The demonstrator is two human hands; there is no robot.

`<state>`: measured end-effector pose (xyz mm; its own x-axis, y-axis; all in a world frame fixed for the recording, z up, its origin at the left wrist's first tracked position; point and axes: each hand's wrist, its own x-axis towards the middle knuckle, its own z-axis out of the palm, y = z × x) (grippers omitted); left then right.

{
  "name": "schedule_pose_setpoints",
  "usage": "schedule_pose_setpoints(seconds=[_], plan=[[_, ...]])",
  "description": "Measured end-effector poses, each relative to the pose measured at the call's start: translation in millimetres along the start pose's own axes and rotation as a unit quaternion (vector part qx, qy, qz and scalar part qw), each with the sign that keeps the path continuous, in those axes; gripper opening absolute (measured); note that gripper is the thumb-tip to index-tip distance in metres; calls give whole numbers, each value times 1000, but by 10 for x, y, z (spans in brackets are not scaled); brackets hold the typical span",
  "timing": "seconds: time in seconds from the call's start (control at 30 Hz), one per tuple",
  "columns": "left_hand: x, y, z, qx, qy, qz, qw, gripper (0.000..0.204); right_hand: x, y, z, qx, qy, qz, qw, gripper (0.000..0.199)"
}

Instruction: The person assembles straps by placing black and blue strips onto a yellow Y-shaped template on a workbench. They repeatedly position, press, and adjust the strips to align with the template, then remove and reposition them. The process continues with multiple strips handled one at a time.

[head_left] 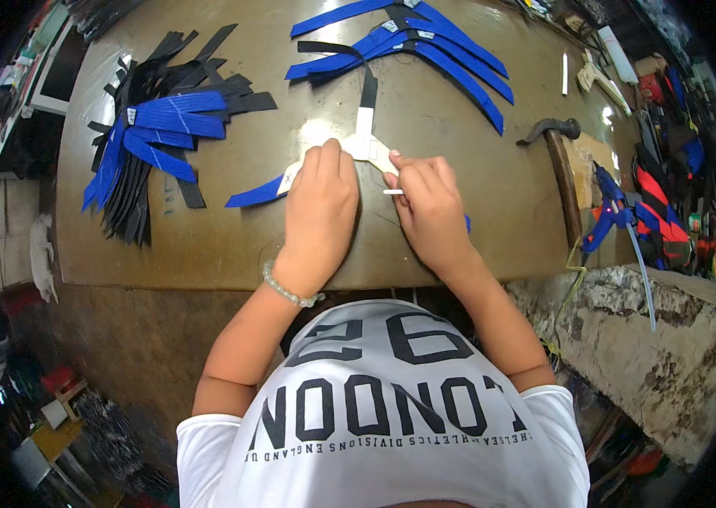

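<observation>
A cream three-armed template (363,146) lies on the table in front of me, and straps run along its arms. One black strap (370,87) leads away from its far arm and curls left. From its left arm a blue strap (256,195) sticks out. My left hand (322,203) is closed over that left arm, fingertips hidden beneath the knuckles. My right hand (430,207) pinches the right arm between thumb and fingers. A short white stick (393,192) pokes out from the right hand. A bit of blue shows beyond that hand, mostly covered.
A bundle of black and blue straps (151,127) lies at the left. Several joined blue strap pieces (409,38) are at the far side. On the right are a hammer (557,140), a blue glue gun (608,207), a white stick (565,74) and another cream template (599,82).
</observation>
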<state>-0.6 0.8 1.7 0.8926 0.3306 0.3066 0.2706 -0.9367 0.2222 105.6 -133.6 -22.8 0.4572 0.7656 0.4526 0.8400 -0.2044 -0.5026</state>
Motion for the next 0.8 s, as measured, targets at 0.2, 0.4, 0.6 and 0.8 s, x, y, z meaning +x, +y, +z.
schedule_pose_setpoints(seconds=[0.2,0.4,0.6,0.8], plan=[[196,237,94,92,-26,-24,995,41,-36,110,-260,103,-11,6,995,14],[218,333,115,159,-55,-15,986,76,-195,17,-647,115,22,298,947,12],[222,357,84,138,-38,-13,990,92,-277,-84,-497,27,13,192,981,13],[230,389,99,169,-79,-20,982,97,-246,-27,-442,-42,-2,136,990,13]])
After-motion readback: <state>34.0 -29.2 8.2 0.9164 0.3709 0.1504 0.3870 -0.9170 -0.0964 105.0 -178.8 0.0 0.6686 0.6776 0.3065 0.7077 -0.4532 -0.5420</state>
